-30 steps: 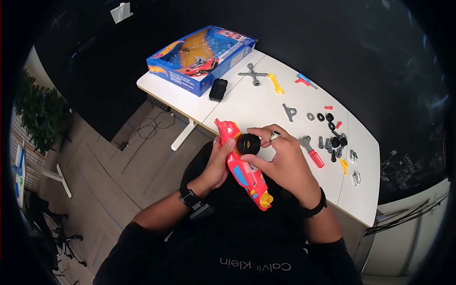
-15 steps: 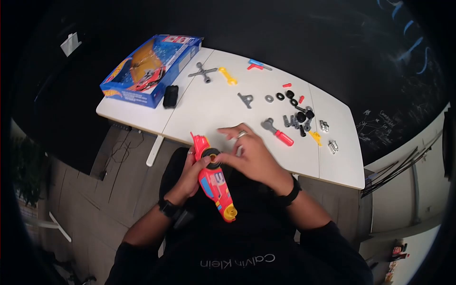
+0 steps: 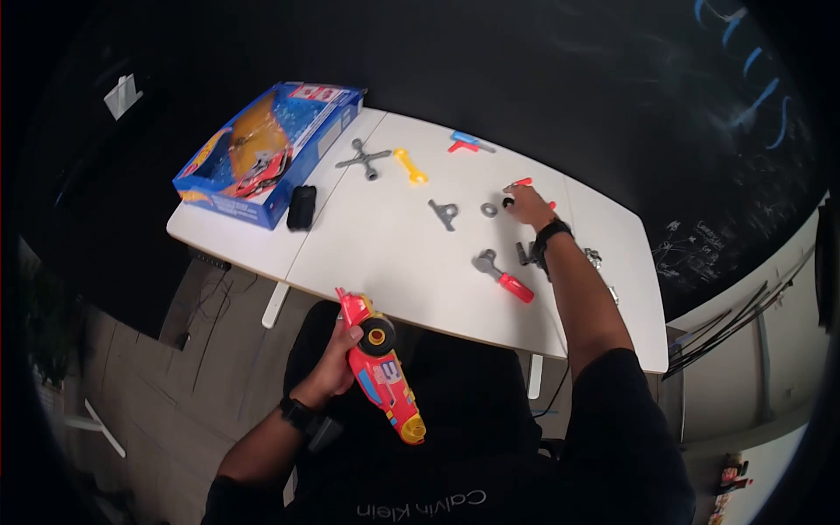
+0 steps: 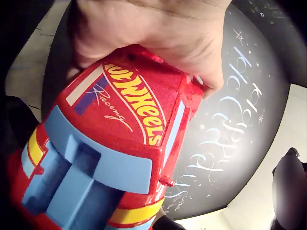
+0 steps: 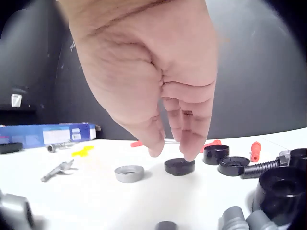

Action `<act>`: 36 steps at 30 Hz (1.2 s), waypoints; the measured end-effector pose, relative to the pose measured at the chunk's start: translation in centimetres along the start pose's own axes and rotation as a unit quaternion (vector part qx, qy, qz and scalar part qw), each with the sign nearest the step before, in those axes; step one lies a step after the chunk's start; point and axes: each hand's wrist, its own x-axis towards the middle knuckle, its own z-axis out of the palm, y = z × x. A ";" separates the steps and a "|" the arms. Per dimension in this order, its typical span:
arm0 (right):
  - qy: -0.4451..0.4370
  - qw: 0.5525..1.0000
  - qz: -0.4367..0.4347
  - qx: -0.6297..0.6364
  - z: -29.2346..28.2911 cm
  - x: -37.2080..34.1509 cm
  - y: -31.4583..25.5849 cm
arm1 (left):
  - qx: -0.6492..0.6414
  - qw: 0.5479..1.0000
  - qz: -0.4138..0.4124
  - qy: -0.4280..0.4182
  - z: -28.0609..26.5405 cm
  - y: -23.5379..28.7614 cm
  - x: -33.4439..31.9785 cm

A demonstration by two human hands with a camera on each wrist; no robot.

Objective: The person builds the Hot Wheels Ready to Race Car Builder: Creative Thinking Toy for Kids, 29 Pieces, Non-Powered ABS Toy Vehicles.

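My left hand [image 3: 332,360] grips a red toy race car body [image 3: 385,381] near its upper end, above my lap. A black wheel [image 3: 390,338] sits on the car's side around a yellow hub. The left wrist view shows the car's red top [image 4: 129,100] with Hot Wheels lettering and light blue parts. Over the table, my right hand [image 3: 529,206] reaches down with thumb and fingers spread apart. Its fingertips are right at a black ring [image 5: 179,166] lying flat. Beside that ring lies a grey ring [image 5: 129,174].
On the white table [image 3: 367,254] lie a red-handled grey tool [image 3: 512,284], a yellow wrench [image 3: 408,164], a grey cross wrench [image 3: 362,160] and a blue-red toy drill [image 3: 468,143]. A blue box [image 3: 306,166] stands at the left. Black wheels [image 5: 278,189] and grey pieces [image 5: 235,218] lie near my right hand.
My right hand has left the wheel on the car and moved out over the table to the loose rings. The left hand keeps its grip on the car.
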 end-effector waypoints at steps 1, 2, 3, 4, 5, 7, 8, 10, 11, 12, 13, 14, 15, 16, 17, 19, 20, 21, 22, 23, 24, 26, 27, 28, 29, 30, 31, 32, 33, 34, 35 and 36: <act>-0.019 1.000 0.008 -0.021 1.5 0.6 1.0 | -0.009 1.000 -0.008 -0.016 -0.5 -0.3 -0.7; -0.055 0.998 0.014 -0.041 1.6 1.4 1.2 | -0.013 1.000 -0.006 0.025 0.3 0.1 -1.1; -0.091 0.994 0.019 -0.062 1.4 2.0 1.1 | -0.005 1.000 -0.022 0.020 0.7 0.8 -1.3; -0.075 0.997 0.021 -0.016 1.3 2.3 1.4 | -0.001 1.000 -0.014 0.024 0.2 0.6 -1.2; -0.058 0.998 0.028 0.028 1.3 2.1 1.5 | 0.003 1.000 -0.008 0.024 -0.3 0.0 -1.1; -0.053 0.997 0.041 0.029 -0.6 0.8 -0.2 | -0.017 0.999 -0.022 0.027 0.1 0.5 -1.3; -0.041 0.997 0.061 0.030 -0.3 0.3 -0.4 | -0.012 0.999 -0.023 0.025 0.1 0.5 -1.3; -0.010 0.999 0.029 0.035 -0.1 0.6 1.7 | 0.000 1.000 -0.014 0.020 0.1 0.4 -1.1; 0.025 0.999 0.003 0.039 0.0 0.6 1.7 | -0.001 1.000 -0.013 0.027 0.0 0.5 -1.0; 0.023 0.998 0.001 0.054 0.2 -0.1 2.0 | 0.010 0.999 -0.011 0.030 0.0 0.5 -1.1; 0.026 0.997 0.002 0.066 -1.4 -1.1 1.6 | 0.024 0.999 -0.008 0.026 0.1 0.5 -1.1; -0.035 0.999 0.018 0.023 -2.7 -1.7 0.9 | 0.016 0.999 -0.010 0.034 0.4 0.7 -1.3; -0.028 0.999 0.030 0.020 -2.8 -2.5 0.6 | 0.019 0.999 -0.015 0.021 0.5 0.6 -1.2; -0.035 0.999 0.009 0.013 -2.6 -2.9 0.9 | 0.008 1.000 -0.016 0.017 0.4 0.5 -1.2; -0.043 0.999 -0.015 0.006 -3.1 -3.1 0.2 | -0.002 1.000 -0.015 0.014 0.2 0.4 -1.1; -0.065 0.997 0.009 0.037 -3.7 -3.7 -1.2 | 0.002 1.000 -0.017 0.002 -0.3 0.0 -1.0; -0.075 0.996 0.038 0.039 -3.3 -3.6 -1.4 | -0.001 1.000 -0.017 -0.006 -0.4 -0.1 -1.0; -0.087 0.993 0.065 0.041 -3.0 -3.3 -1.6 | -0.004 1.000 -0.016 -0.011 -0.4 -0.2 -1.0; -0.077 0.996 0.035 0.012 -1.9 -3.0 -0.5 | -0.003 1.000 -0.014 -0.013 -0.5 -0.1 -1.0; -0.075 0.997 0.035 0.012 -0.9 -2.5 0.6 | -0.013 1.000 -0.023 -0.010 -0.6 0.0 -1.1; -0.071 0.996 0.046 0.003 0.0 -1.9 1.7 | -0.024 0.999 -0.033 -0.005 -0.6 0.0 -1.2; -0.067 0.996 0.054 -0.003 0.1 -1.5 1.9 | -0.010 1.000 -0.023 -0.009 -0.4 0.1 -1.1; -0.050 0.997 0.061 0.005 0.2 -1.6 1.9 | 0.005 1.000 -0.016 -0.012 -0.3 0.3 -1.3; -0.032 0.997 0.070 0.013 0.1 -1.8 1.7 | 0.006 1.000 -0.017 -0.009 -0.2 0.5 -1.5; -0.031 0.997 0.070 0.014 -0.2 -1.7 1.5 | 0.012 1.000 -0.020 -0.010 0.0 0.7 -1.5; -0.046 0.997 0.053 -0.018 -0.4 -1.7 1.4 | 0.016 1.000 -0.024 -0.012 0.1 0.7 -1.5; -0.062 0.996 0.036 -0.049 -0.6 -1.9 1.3 | 0.016 0.999 -0.026 -0.012 0.0 0.7 -1.6; -0.061 0.996 0.037 -0.049 -0.8 -2.1 1.2 | 0.017 0.999 -0.031 -0.014 -0.1 0.7 -1.6; -0.047 0.997 0.022 -0.057 -1.0 -2.3 1.0 | 0.018 0.999 -0.034 -0.016 -0.1 0.7 -1.4; -0.034 0.997 0.006 -0.065 -0.9 -2.3 1.3 | 0.018 0.999 -0.033 -0.016 -0.2 0.6 -1.2; -0.034 0.997 0.005 -0.065 -0.8 -2.5 1.6 | 0.015 0.999 -0.034 -0.021 -0.4 0.3 -1.2; -0.037 0.998 0.004 -0.050 -0.8 -2.5 1.8 | 0.014 0.999 -0.033 -0.024 -0.6 0.5 -1.3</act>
